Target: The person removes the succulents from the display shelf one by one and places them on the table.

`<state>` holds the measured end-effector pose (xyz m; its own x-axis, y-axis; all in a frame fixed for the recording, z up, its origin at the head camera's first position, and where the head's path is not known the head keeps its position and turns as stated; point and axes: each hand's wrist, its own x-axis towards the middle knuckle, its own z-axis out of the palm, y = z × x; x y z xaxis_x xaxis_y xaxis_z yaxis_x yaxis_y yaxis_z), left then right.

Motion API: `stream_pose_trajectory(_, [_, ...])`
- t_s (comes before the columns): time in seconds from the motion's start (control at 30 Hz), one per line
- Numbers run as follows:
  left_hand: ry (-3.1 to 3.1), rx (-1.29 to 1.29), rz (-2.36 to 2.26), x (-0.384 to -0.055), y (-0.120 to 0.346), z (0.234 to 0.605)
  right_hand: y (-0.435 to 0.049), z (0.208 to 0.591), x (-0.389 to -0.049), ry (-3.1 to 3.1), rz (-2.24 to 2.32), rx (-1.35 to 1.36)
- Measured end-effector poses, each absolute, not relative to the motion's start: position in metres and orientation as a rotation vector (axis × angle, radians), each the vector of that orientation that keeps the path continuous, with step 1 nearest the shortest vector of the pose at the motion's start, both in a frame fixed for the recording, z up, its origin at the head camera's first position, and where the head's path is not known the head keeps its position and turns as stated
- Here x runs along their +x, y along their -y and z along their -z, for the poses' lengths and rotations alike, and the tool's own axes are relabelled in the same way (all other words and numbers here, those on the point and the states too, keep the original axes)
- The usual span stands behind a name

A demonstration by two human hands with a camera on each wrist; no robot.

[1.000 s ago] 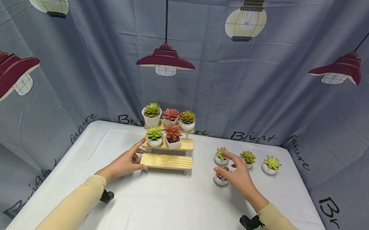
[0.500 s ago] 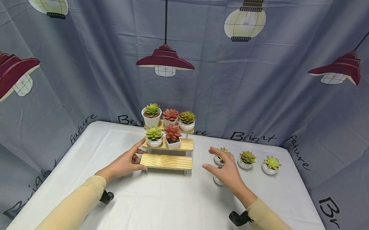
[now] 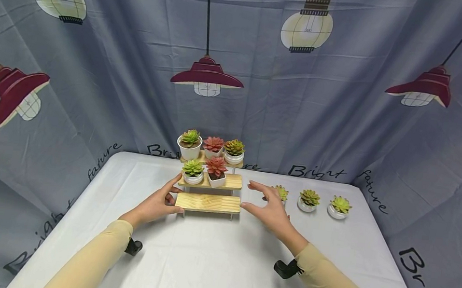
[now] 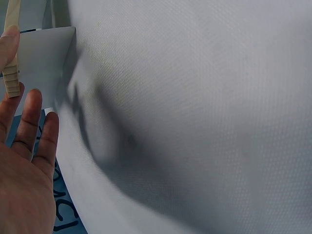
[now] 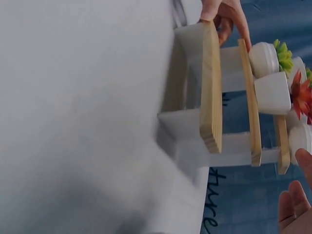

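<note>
A three-step wooden plant stand stands at the table's back, its lowest step bare. On the middle step are a green succulent and a red succulent; three more potted succulents fill the top step. My left hand touches the stand's left end; in the left wrist view its thumb lies against a plank end and the other fingers extend. My right hand, holding nothing, is just right of the stand, thumb and index finger spread apart. In the right wrist view its fingers show at the edge.
Right of my right hand stand two potted succulents, a yellow-green one and a light green one. Another succulent is partly hidden behind that hand. A white cloth covers the table; a printed grey-blue curtain surrounds it.
My right hand has moved left, from over the small pots toward the stand's right end, with nothing in it. My left hand has stayed at the stand's left end.
</note>
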<state>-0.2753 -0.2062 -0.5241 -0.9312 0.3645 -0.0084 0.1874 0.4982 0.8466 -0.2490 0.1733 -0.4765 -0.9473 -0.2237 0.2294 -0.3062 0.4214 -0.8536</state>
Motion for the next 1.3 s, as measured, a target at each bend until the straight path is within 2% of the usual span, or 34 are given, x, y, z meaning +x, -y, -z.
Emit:
stream_pose_trajectory(0.77, [-2.554,0.464,-1.396,-0.276,0.207,0.524,-0.126,0.472,-0.264,2.604,-1.542,0.444])
stream_pose_trajectory(1.3, [-2.555,0.479,-1.401,-0.279,0.208,0.527,-0.11,0.477,-0.273,2.604,-1.502,0.413])
